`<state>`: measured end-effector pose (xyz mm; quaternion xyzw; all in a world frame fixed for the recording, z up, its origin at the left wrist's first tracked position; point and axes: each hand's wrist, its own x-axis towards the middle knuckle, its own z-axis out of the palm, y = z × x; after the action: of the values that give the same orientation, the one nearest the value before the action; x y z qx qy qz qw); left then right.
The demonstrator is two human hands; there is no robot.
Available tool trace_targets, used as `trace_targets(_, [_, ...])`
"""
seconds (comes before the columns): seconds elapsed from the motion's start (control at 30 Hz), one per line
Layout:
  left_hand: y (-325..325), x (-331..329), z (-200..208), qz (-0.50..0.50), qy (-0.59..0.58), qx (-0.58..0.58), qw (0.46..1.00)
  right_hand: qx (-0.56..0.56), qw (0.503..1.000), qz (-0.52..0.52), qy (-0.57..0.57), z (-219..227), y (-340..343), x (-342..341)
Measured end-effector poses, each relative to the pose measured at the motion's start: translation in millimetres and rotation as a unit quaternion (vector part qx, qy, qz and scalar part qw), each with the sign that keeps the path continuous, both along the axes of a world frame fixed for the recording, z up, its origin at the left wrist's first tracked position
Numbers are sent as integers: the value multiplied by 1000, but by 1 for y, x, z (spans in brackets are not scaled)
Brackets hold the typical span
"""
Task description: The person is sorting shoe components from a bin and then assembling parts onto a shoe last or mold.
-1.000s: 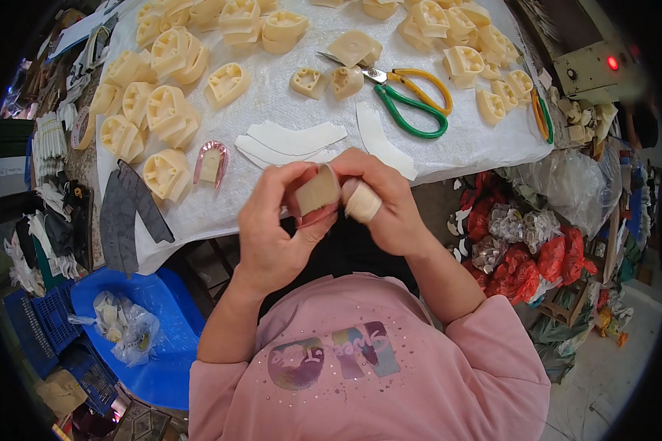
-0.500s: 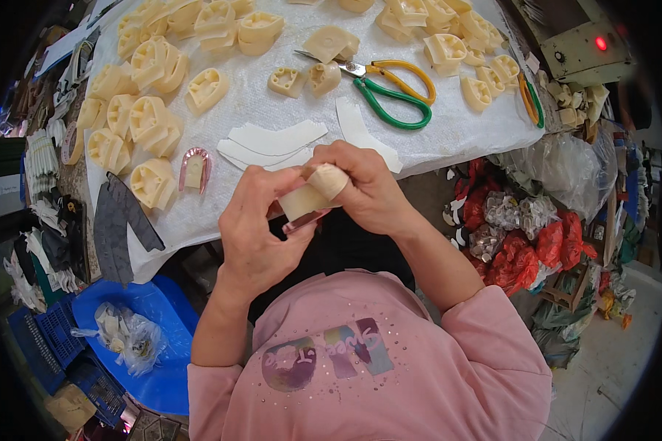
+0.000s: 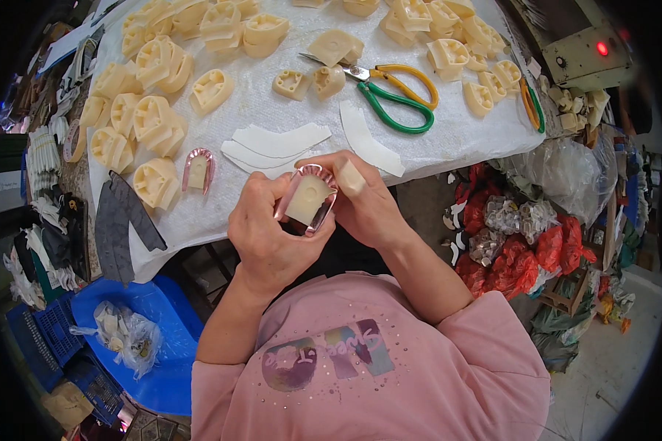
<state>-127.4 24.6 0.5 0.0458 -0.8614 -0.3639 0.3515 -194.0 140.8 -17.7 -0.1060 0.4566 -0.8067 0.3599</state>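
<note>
Above the front edge of the table, both hands hold a shoe heel (image 3: 307,198), cream on its flat face with a shiny pink covering round its curved rim. My left hand (image 3: 268,231) grips it from the left, fingers wrapped behind it. My right hand (image 3: 371,206) closes on its right side, and a pale wrap (image 3: 351,177) covers the thumb. A second pink-rimmed heel (image 3: 198,170) lies on the table to the left. White curved strips (image 3: 276,143) lie just beyond my hands, with another white strip (image 3: 368,143) to their right.
Bare cream heels (image 3: 162,62) are heaped at left and far right. Scissors (image 3: 390,88) with green and yellow handles lie open on the white cloth (image 3: 265,88). Dark grey strips (image 3: 121,228) hang at the left edge. A blue tub (image 3: 169,353) stands below left; red bags (image 3: 515,261) lie right.
The heel has turned so its flat cream face and pink rim now face up. Both hands have shifted their grip round it. The things on the table lie as before.
</note>
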Motion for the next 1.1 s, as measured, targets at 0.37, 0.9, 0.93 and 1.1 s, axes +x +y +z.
trace_targets(0.37, [2, -3, -12, 41, 49, -66, 996, 154, 950, -46, 269, -2, -6, 6])
trace_targets(0.9, [-37, 11, -16, 98, 5, -72, 993, 186, 885, -51, 423, 3, 4, -9])
trace_targets(0.93, [-49, 12, -16, 138, 6, -123, 983, 237, 830, -75, 499, 5, 10, -17])
trace_targets(1.1, [-81, 16, -17, 298, -139, -255, 909, 479, 598, -147, 625, -2, 39, -42])
